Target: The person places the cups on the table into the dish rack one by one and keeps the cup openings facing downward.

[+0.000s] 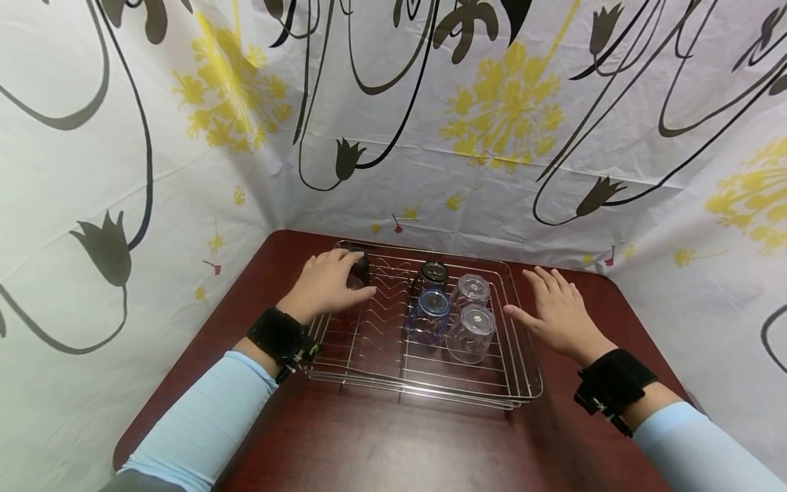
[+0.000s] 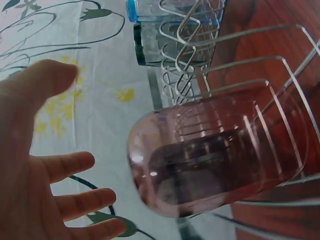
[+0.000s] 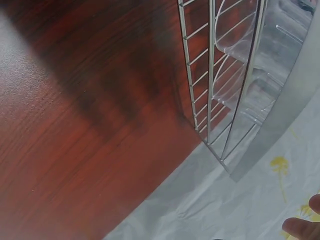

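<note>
My left hand point(image 1: 332, 281) hovers over the left side of a wire dish rack point(image 1: 378, 355), fingers spread. In the left wrist view its fingertips are just short of the base of an upside-down pinkish see-through glass point(image 2: 200, 155). Something dark point(image 1: 359, 266) shows beyond that hand in the head view, partly hidden by the fingers. Past the rack's right rim, my right hand point(image 1: 556, 314) is held in the air with fingers extended and nothing in it. Only its fingertips show in the right wrist view.
Upside down in the rack's right half stand a dark green glass point(image 1: 433, 273), a blue glass point(image 1: 430, 318) and two clear glasses point(image 1: 473, 331). Wavy wire dividers point(image 1: 390, 294) run through the middle. A patterned cloth point(image 1: 393, 198) hangs behind the reddish-brown table point(image 1: 381, 444).
</note>
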